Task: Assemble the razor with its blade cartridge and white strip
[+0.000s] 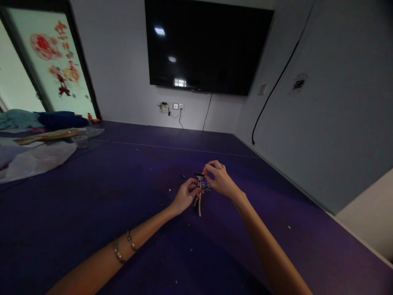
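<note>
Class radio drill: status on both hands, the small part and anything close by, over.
Left hand and right hand both fingering small part; details too small to tell. Pale-handled tool close by. Small dark object lies apart.

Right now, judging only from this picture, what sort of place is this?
Probably a room in a home: a large dark screen hangs on the wall above some sockets, and a pale door bears red decorations.

A room in a home, judging by the wall-mounted television (pixel 208 47) and red-decorated glass door (pixel 52 61).
</note>
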`<state>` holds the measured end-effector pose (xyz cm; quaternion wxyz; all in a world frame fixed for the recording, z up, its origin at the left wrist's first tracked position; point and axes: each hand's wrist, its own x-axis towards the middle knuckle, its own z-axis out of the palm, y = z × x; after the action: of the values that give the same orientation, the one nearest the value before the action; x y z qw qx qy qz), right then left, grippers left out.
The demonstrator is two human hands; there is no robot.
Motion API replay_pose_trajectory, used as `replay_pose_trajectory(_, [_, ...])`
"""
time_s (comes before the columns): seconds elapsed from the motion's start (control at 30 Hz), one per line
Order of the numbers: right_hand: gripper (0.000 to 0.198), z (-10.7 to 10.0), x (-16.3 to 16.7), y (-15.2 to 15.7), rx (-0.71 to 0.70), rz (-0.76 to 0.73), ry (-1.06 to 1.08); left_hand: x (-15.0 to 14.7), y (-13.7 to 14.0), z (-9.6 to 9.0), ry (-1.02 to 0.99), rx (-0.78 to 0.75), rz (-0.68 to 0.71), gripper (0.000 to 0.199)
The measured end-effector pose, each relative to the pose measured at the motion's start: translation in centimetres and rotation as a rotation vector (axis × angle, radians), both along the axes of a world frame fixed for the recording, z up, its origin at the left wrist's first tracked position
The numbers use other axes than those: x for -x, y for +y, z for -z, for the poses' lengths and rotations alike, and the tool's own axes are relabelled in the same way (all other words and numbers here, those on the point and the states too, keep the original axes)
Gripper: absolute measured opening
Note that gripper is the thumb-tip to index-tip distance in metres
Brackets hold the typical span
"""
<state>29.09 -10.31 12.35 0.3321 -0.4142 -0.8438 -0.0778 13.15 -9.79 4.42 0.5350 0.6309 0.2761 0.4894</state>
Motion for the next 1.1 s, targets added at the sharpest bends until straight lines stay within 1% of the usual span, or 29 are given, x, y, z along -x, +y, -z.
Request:
replay_pose_trajectory(0.23, [0.012,0.07,-0.14,0.11,0.027,-0.006,-0.001,-0.08,0.11,0.13,-0.015,0.034,0.005,0.025])
replay_pose_trajectory(0.4, [0.012,0.09,-0.15,0.05,0.037,-0.016,-0.003,-0.09,0.17,0.26,-0.011,0.044,-0.005,0.024])
replay_pose_trajectory(0.7, [0.013,0.01,-0.24,-0.02,0.069,-0.024,-0.008,-0.19,0.04,0.00,0.000,0.065,0.012,0.025])
replay_pose_trajectory(0.93, [0.013,0.03,-0.46,-0.16,0.088,-0.023,-0.015,-0.29,0.03,-0.21,-0.020,0.161,0.041,0.028])
replay_pose_trajectory(1.1, [0.011,-0.11,-0.45,-0.17,0.104,-0.022,0.003,-0.05,0.07,-0.67,-0.001,0.112,0.035,0.030])
